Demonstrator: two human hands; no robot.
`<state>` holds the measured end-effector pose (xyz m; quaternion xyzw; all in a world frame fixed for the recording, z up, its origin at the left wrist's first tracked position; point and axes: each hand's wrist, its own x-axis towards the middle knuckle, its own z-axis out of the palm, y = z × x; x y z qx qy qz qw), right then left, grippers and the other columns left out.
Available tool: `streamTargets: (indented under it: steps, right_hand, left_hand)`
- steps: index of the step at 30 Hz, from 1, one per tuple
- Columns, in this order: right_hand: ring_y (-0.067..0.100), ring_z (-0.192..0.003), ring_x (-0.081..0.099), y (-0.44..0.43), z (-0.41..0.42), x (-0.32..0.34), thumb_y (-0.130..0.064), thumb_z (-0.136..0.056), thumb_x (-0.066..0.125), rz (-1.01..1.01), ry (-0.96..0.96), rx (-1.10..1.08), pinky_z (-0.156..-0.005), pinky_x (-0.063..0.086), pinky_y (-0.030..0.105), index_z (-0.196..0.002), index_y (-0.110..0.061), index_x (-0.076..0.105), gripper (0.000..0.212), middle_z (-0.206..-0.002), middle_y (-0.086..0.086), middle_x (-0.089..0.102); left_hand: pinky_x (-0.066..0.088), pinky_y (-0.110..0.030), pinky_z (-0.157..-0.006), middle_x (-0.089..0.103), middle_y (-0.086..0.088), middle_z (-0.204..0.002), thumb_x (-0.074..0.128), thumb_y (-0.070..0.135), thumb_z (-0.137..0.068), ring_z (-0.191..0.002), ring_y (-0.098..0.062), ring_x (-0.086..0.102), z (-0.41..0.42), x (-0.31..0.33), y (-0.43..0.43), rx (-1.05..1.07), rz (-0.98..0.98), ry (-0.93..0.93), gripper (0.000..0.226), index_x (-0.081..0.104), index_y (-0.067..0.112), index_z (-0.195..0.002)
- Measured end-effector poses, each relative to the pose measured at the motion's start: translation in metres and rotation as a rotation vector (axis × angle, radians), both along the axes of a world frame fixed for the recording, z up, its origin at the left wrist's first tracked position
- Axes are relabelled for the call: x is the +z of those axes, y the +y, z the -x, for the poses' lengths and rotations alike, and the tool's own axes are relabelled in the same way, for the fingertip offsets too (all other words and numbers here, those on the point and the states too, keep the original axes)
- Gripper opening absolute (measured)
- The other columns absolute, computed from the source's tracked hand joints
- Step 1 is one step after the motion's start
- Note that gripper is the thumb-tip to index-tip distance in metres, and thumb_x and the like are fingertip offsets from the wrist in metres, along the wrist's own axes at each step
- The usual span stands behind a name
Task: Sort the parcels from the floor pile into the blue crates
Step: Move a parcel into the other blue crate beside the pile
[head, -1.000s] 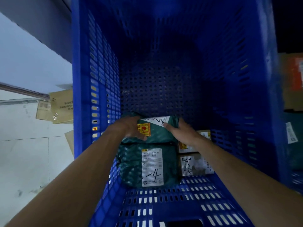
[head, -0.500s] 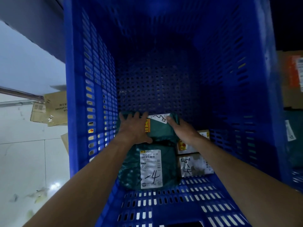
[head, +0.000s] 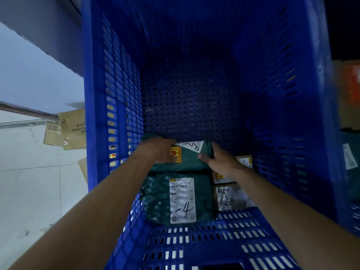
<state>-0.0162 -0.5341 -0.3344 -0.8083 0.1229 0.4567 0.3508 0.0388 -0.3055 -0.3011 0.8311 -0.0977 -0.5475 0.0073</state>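
left hand (head: 159,152), motion-blurred, hides the green parcel's (head: 187,162) far corner; grip unclear. right hand (head: 220,162) covers most of the small box (head: 244,161) beneath it.

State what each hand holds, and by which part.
The right hand pinches the far green parcel by its right edge. The left hand rests on its left end; blur hides whether it grips.

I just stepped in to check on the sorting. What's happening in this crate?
A person has both hands down in a blue crate. The right hand grips the right end of a green parcel; the left hand lies on its left end, grip too blurred to read. That parcel is just beyond a second green parcel, with a small taped box to the right.
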Motion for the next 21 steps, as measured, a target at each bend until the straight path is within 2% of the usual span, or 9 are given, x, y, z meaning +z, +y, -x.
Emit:
streamTargets:
  steps: [2, 4, 5, 7, 10, 13, 18, 21]
  right_hand:
    - [0.025, -0.132, 0.053, 0.001, 0.000, 0.002, -0.056, -0.096, 0.057, 0.011, -0.034, 0.031, -0.106, 0.045, 0.036, -0.157, -0.031, 0.019, 0.075, -0.148, -0.002, 0.051]
    - [0.026, -0.134, 0.051, 0.003, 0.002, 0.002, -0.054, -0.097, 0.057, 0.049, -0.060, 0.101, -0.107, 0.044, 0.037, -0.161, -0.032, 0.004, 0.087, -0.154, 0.001, 0.047]
    - [0.027, -0.134, 0.051, 0.004, 0.004, 0.001, -0.054, -0.097, 0.057, 0.077, -0.086, 0.150, -0.107, 0.045, 0.038, -0.162, -0.032, 0.002, 0.088, -0.155, 0.002, 0.046]
    - [0.029, -0.134, 0.052, 0.007, 0.009, 0.000, -0.050, -0.099, 0.056, 0.136, -0.177, 0.253, -0.105, 0.046, 0.039, -0.162, -0.030, 0.008, 0.082, -0.155, 0.004, 0.045]
    - [0.031, -0.129, 0.054, 0.012, 0.010, 0.001, -0.049, -0.101, 0.052, 0.217, -0.262, 0.366, -0.100, 0.046, 0.041, -0.158, -0.027, 0.020, 0.069, -0.150, 0.008, 0.050]
    - [0.030, -0.129, 0.052, 0.014, 0.008, 0.000, -0.050, -0.101, 0.051, 0.258, -0.241, 0.389, -0.101, 0.042, 0.042, -0.155, -0.027, 0.023, 0.065, -0.147, 0.008, 0.050]
    - [0.034, -0.133, 0.042, 0.020, 0.005, 0.010, -0.053, -0.100, 0.050, 0.376, -0.237, 0.448, -0.108, 0.034, 0.045, -0.156, -0.028, 0.024, 0.066, -0.144, 0.014, 0.040]
    - [0.036, -0.136, 0.037, 0.029, 0.003, 0.022, -0.055, -0.100, 0.049, 0.485, -0.236, 0.498, -0.112, 0.030, 0.048, -0.157, -0.027, 0.024, 0.068, -0.151, 0.016, 0.032]
  left_hand:
    - [0.045, -0.043, -0.107, 0.043, -0.006, -0.155, 0.056, 0.062, -0.093, -0.135, -0.029, 0.047, -0.004, -0.001, 0.005, -0.072, -0.073, -0.031, 0.078, 0.029, 0.026, -0.157]
    - [0.045, -0.045, -0.107, 0.045, -0.007, -0.153, 0.056, 0.061, -0.094, -0.134, -0.030, 0.047, 0.001, -0.002, 0.002, -0.086, -0.114, -0.036, 0.076, 0.031, 0.024, -0.156]
    - [0.044, -0.047, -0.107, 0.046, -0.008, -0.151, 0.058, 0.059, -0.094, -0.133, -0.031, 0.048, 0.005, -0.005, 0.000, -0.079, -0.124, -0.041, 0.074, 0.033, 0.025, -0.155]
    - [0.044, -0.047, -0.107, 0.050, -0.009, -0.146, 0.060, 0.054, -0.094, -0.131, -0.032, 0.050, 0.013, -0.008, -0.003, -0.063, -0.123, -0.061, 0.070, 0.035, 0.026, -0.153]
    - [0.049, -0.041, -0.099, 0.053, -0.011, -0.142, 0.058, 0.053, -0.096, -0.126, -0.030, 0.053, 0.017, -0.008, 0.000, -0.065, -0.090, -0.082, 0.069, 0.034, 0.025, -0.153]
    - [0.048, -0.038, -0.096, 0.052, -0.010, -0.145, 0.058, 0.056, -0.095, -0.128, -0.029, 0.053, 0.018, -0.006, 0.003, -0.052, -0.085, -0.094, 0.073, 0.029, 0.027, -0.156]
    - [0.045, -0.037, -0.096, 0.052, -0.009, -0.143, 0.062, 0.056, -0.092, -0.127, -0.029, 0.052, 0.021, -0.001, 0.003, 0.027, -0.100, -0.109, 0.073, 0.037, 0.024, -0.152]
    - [0.041, -0.042, -0.104, 0.043, -0.014, -0.149, 0.062, 0.052, -0.093, -0.135, -0.033, 0.043, 0.033, 0.008, 0.001, 0.112, -0.138, -0.195, 0.071, 0.037, 0.018, -0.151]
